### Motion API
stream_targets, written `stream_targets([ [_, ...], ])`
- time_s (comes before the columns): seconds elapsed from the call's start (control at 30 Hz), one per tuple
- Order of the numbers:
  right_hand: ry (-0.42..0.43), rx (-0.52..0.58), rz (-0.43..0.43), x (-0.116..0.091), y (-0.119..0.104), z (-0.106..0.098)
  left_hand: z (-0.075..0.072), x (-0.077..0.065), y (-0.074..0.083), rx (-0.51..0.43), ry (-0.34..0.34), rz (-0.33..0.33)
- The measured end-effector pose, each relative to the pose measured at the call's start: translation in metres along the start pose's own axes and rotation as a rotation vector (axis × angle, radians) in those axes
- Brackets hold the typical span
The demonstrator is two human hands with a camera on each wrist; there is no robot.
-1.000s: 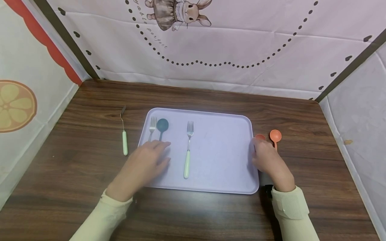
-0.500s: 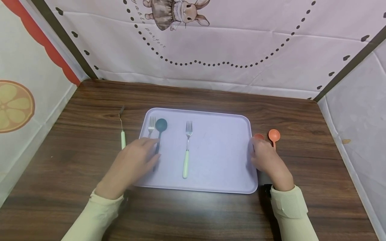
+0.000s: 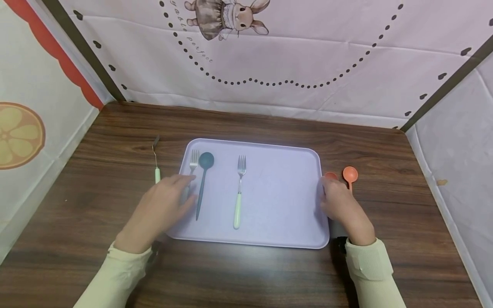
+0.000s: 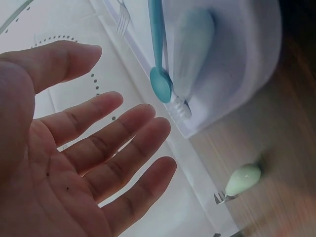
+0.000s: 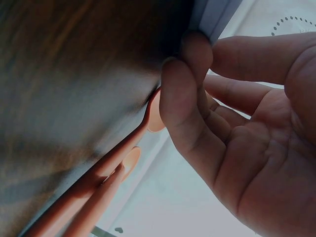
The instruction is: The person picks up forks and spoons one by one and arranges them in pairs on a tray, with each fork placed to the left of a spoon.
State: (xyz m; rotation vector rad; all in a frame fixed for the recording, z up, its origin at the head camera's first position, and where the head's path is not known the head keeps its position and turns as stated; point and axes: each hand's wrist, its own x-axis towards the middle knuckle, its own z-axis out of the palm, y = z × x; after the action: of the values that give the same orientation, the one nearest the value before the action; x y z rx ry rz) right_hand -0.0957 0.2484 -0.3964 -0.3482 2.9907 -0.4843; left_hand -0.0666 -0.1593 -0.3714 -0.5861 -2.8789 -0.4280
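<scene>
My left hand (image 3: 155, 209) hovers over the left edge of the lavender tray (image 3: 285, 192), its fingers spread and nothing in its palm. Beside its fingertips lies a teal spoon (image 3: 206, 161) on the tray. A fork (image 3: 194, 159) is left of that spoon, its handle hidden behind the hand in the head view. Another fork (image 3: 237, 209) with a pale green handle lies near the tray's middle. At the tray's right rim, my right hand (image 3: 343, 205) pinches the edge between thumb and fingers. Two orange spoons (image 3: 350, 174) (image 5: 131, 163) lie just right of it, partly covered.
Left of the tray, a green-handled fork (image 3: 157, 174) lies on the dark wooden table (image 3: 246, 278), partly behind my left hand. A printed cloth (image 3: 300, 51) with a rabbit stands along the back, and pale cloth sides border the table left and right.
My left hand has moved left and slightly toward me, away from the teal spoon, uncovering its handle. It now covers part of the outer green-handled fork. My right hand stays at the tray's rim.
</scene>
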Motion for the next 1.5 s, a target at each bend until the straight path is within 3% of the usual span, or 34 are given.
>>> stream_targets([
  [0.37,0.017,0.002,0.006,-0.002,0.000,0.004,-0.001,0.000,-0.008,-0.003,0.003,-0.022],
  [0.63,0.052,-0.001,-0.017,-0.003,0.001,0.008,-0.001,-0.001,-0.011,0.018,-0.029,-0.095],
  [0.93,0.026,-0.001,-0.005,0.001,0.003,0.006,-0.003,-0.001,-0.019,-0.001,-0.022,-0.209],
  [1.1,0.015,-0.004,0.000,0.002,0.003,0.003,-0.005,0.000,-0.022,0.008,-0.015,-0.236],
  [1.5,0.015,-0.006,-0.026,0.009,0.009,-0.001,-0.002,0.006,-0.026,0.032,0.082,-0.281],
])
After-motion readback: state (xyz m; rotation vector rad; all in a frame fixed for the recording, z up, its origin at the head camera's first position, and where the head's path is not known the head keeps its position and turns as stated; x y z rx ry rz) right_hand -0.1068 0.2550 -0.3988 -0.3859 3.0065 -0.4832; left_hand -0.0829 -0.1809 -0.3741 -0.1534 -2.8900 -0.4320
